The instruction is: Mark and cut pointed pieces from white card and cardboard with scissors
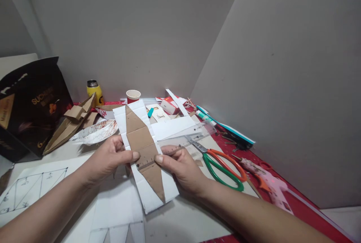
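bare left hand (114,154): ungloved, smooth across the back.
left thumb (125,157): slender, blunt at the tip.
left thumbnail (136,155): short, rounded, trimmed close to the tip.
bare left wrist (90,175): uncovered, narrower than the arm behind it.
bare left forearm (60,196): long, smooth, widening gradually from the wrist.
bare right hand (184,169): ungloved, smooth over the back and thumb base.
right thumb (168,164): tapering slightly, with a short, rounded nail.
bare right wrist (207,188): uncovered, slim.
bare right forearm (248,205): long, smooth, broader farther from the hand.
other fingers: partly hidden, their full shape unclear.
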`<move>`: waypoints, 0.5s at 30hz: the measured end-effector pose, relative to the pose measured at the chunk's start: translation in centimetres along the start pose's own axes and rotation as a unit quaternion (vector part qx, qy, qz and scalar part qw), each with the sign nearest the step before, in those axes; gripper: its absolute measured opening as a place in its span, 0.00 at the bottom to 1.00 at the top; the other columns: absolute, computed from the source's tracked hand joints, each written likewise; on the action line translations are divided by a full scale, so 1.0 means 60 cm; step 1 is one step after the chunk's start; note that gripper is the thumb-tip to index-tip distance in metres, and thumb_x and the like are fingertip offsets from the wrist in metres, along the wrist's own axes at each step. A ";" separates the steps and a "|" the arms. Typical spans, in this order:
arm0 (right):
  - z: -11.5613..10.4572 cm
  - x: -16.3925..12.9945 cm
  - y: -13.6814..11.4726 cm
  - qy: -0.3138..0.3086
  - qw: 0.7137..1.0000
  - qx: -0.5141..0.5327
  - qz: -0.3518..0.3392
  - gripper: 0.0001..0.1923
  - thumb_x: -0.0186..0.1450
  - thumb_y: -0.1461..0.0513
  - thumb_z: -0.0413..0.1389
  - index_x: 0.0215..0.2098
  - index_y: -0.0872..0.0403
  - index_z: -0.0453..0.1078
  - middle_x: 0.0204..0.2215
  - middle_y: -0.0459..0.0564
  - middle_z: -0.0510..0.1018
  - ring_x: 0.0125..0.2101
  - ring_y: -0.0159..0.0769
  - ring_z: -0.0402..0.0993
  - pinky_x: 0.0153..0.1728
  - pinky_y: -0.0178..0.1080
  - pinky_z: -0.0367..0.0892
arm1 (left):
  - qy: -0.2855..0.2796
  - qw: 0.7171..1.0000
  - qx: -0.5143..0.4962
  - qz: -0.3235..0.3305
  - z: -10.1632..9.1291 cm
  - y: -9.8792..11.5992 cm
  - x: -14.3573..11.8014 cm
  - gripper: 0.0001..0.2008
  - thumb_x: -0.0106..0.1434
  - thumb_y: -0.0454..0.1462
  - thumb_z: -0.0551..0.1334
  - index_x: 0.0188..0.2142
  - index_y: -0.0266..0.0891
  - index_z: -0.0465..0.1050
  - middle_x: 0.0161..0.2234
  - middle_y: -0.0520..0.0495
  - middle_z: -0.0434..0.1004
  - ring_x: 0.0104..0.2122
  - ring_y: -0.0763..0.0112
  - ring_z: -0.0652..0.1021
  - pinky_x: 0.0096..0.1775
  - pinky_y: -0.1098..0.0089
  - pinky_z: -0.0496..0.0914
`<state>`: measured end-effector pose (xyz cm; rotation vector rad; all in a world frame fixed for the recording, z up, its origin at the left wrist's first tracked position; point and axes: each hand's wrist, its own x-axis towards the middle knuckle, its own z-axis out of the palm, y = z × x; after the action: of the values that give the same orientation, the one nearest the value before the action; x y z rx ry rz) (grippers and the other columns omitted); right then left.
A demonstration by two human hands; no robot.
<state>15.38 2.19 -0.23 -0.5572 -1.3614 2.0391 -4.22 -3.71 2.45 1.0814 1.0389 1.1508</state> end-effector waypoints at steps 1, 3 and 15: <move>0.000 0.000 0.000 0.001 1.000 -0.001 0.000 0.11 0.57 0.57 0.66 0.33 0.57 0.82 0.25 0.49 0.82 0.26 0.35 0.76 0.32 0.37 0.70 | 0.001 1.000 0.003 0.000 0.000 -0.001 0.000 0.12 0.55 0.38 0.70 0.38 0.37 0.78 0.27 0.51 0.77 0.24 0.71 0.73 0.28 0.70 0.68; -0.001 0.002 0.001 0.000 1.000 0.001 0.002 0.11 0.57 0.57 0.66 0.33 0.57 0.81 0.25 0.49 0.81 0.26 0.35 0.75 0.33 0.37 0.70 | -0.001 1.000 0.007 0.001 -0.001 -0.002 0.001 0.10 0.56 0.38 0.70 0.37 0.37 0.77 0.26 0.52 0.76 0.24 0.72 0.72 0.30 0.70 0.69; -0.005 0.005 0.003 0.040 0.996 0.035 -0.079 0.18 0.60 0.51 0.62 0.21 0.55 0.73 0.17 0.44 0.72 0.20 0.32 0.65 0.25 0.35 0.62 | 0.002 0.999 0.031 0.011 -0.005 0.003 -0.001 0.11 0.56 0.37 0.70 0.39 0.36 0.78 0.28 0.50 0.78 0.24 0.71 0.74 0.27 0.69 0.68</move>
<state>15.30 2.54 -0.53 -0.4795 -1.2427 1.9097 -4.54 -3.73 2.55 1.1412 1.0742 1.1457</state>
